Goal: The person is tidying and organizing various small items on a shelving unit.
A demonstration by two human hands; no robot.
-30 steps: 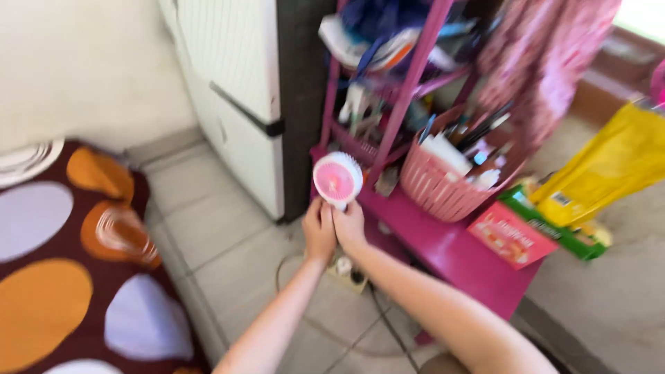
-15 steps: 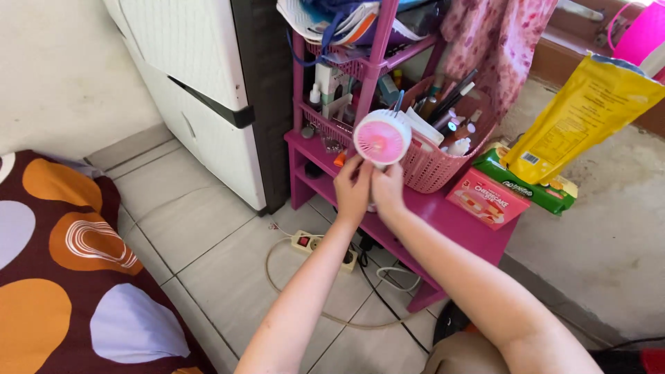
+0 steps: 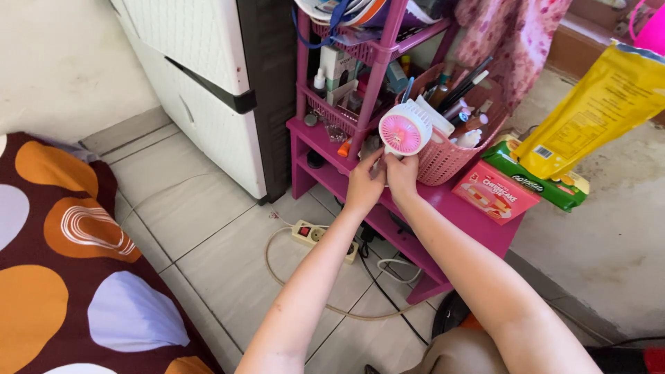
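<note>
1. Pink-and-white small round fan (image 3: pixel 405 127), white grille, pink centre, held upright in front of the pink shelf rack (image 3: pixel 443 208), just above its lower shelf.
2. Left hand (image 3: pixel 365 183) and right hand (image 3: pixel 402 173) both clenched round the fan's base, side by side, touching.
3. Just behind the fan: pink woven basket (image 3: pixel 450 156), crammed with brushes, pens and small bottles.
4. Right of the basket: red flat box (image 3: pixel 495 192), green packet (image 3: pixel 547 183), yellow bag (image 3: pixel 599 114) leaning.
5. On the tiled floor below: white power strip (image 3: pixel 315 235) with looping cable; white cabinet (image 3: pixel 208 90) left; patterned bedding (image 3: pixel 62 256) far left.
</note>
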